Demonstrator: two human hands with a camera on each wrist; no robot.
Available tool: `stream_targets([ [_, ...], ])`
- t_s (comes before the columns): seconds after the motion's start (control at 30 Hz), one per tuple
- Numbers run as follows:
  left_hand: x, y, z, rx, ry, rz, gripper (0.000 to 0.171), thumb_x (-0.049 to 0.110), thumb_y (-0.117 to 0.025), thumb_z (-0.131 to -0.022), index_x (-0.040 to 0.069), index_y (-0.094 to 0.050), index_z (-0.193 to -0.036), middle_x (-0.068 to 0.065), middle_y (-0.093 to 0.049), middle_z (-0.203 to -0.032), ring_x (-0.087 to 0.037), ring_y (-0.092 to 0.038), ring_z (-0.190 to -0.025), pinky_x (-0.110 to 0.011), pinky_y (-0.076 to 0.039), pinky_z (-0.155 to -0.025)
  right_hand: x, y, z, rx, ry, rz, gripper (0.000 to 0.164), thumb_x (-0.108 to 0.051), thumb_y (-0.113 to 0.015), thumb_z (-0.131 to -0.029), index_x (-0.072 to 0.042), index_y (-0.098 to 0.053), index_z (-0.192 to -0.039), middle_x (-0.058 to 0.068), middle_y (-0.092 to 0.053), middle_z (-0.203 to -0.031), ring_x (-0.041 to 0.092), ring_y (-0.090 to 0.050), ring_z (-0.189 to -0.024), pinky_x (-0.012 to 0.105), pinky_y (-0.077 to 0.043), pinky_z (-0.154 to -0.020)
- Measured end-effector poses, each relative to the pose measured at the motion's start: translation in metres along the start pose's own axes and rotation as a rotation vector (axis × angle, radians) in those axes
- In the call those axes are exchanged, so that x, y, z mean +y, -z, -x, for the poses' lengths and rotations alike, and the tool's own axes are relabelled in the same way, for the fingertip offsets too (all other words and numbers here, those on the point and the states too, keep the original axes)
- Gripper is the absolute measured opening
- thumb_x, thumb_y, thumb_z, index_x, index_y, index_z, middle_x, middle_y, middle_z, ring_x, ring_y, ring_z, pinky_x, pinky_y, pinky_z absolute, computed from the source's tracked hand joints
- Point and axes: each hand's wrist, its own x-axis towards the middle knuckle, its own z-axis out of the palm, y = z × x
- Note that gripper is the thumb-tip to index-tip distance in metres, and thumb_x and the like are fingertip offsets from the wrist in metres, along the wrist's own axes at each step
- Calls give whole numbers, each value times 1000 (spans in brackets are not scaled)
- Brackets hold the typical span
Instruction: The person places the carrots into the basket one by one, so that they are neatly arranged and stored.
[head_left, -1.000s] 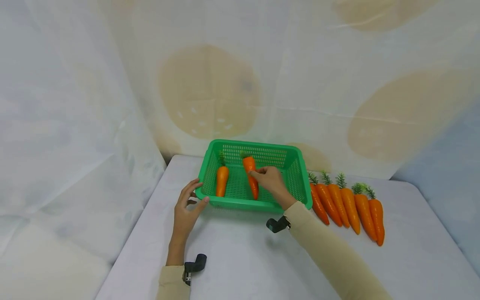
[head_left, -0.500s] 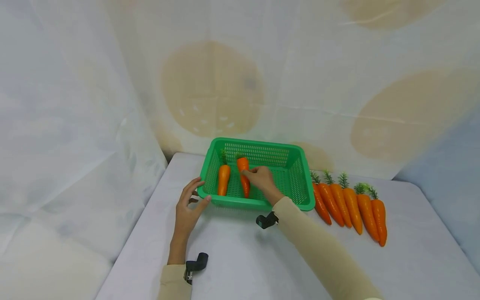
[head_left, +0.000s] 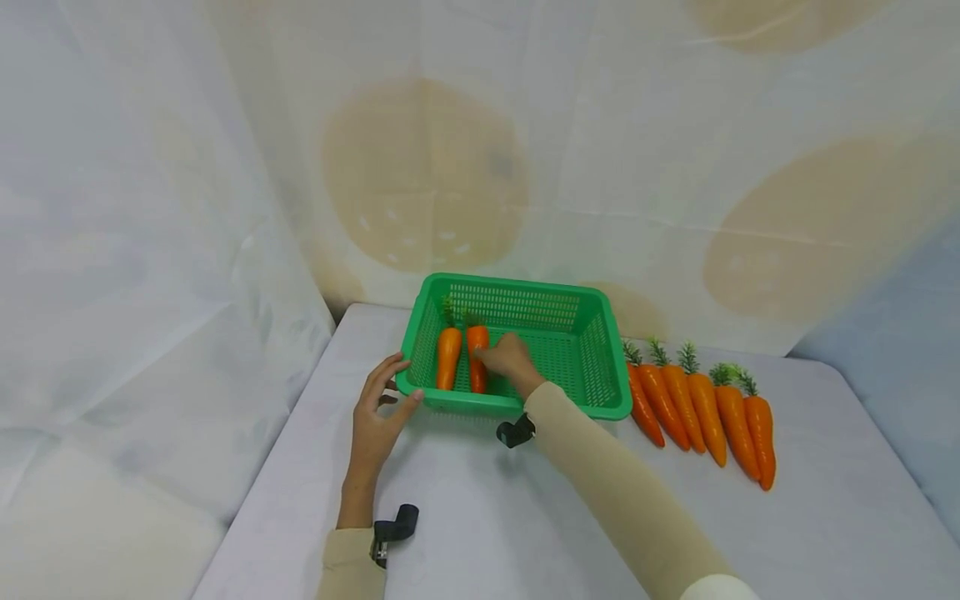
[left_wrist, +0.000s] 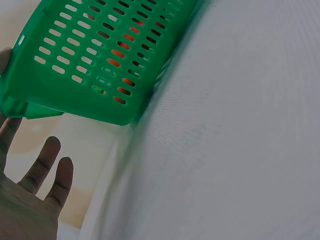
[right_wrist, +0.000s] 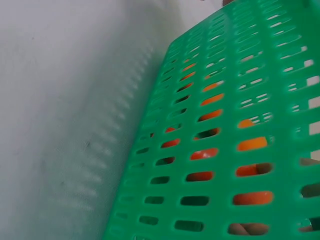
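Note:
A green plastic basket [head_left: 457,400] with slotted sides stands on the table, two carrots inside it. My left hand [head_left: 377,423] holds its near left corner, thumb at the front rim and fingertips at the left rim. Two of its fingers [left_wrist: 62,180] reach out past the basket in the left wrist view. Inside, my right hand [head_left: 513,358] pinches an orange carrot [head_left: 477,337] between thumb and fingers; the carrot stands tip toward me, low in the basket. Left of it lies the other carrot [head_left: 448,357], leafy top toward the back. Basket slots mostly hide the right fingers in the right wrist view.
Several carrots [head_left: 707,412] lie in a slanted row on the table to the right of the basket, leafy tops away from me. A patterned cloth backdrop [head_left: 600,167] rises just behind the basket. The white tabletop [head_left: 457,500] extends in front.
My right hand has moved left and down into the basket with the carrot, which now lies closer beside the other one and straighter. The left hand stays at the basket's corner.

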Motion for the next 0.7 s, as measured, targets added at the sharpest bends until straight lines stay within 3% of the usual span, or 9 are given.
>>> stream_targets([
  [0.1,-1,-1,1,2,3,-4,49,10,-74,-92,3,-58,-137,-10,-46,-151,-19,-50,-103,-46,-45,-84,1,-1,-1,-20,-4,12,34,-23,-71,-92,-8,-52,-68,4,-53,-62,17,-51,-58,25,-41,-51],
  [0.27,-4,-2,1,1,-7,-3,48,11,-74,-92,3,-58,-137,-9,-46,-150,-20,-50,-103,-52,-45,-84,2,-3,-4,-53,-18,2,29,-24,-73,-91,-3,-55,-81,7,-55,-67,18,-52,-61,27,-43,-55],
  [0.43,-26,-1,-1,7,-5,-18,49,17,-75,-92,15,-60,-138,2,-46,-151,-18,-50,-104,-54,-45,-84,2,-7,-11,-89,-43,-1,30,-25,-73,-92,0,-56,-92,8,-54,-69,18,-51,-61,28,-44,-57],
  [0.53,-22,0,-1,4,-6,-18,48,18,-75,-92,15,-60,-138,2,-46,-151,-16,-50,-104,-55,-45,-84,1,-7,-12,-100,-50,20,31,-26,-73,-92,1,-57,-92,7,-54,-70,18,-51,-62,27,-44,-57],
  [0.7,-2,1,-1,4,-17,3,48,11,-74,-92,4,-59,-137,-10,-46,-150,-21,-50,-103,-56,-45,-84,-1,-6,-9,-101,-56,28,32,-28,-72,-93,1,-58,-93,8,-55,-69,18,-52,-60,28,-44,-58],
])
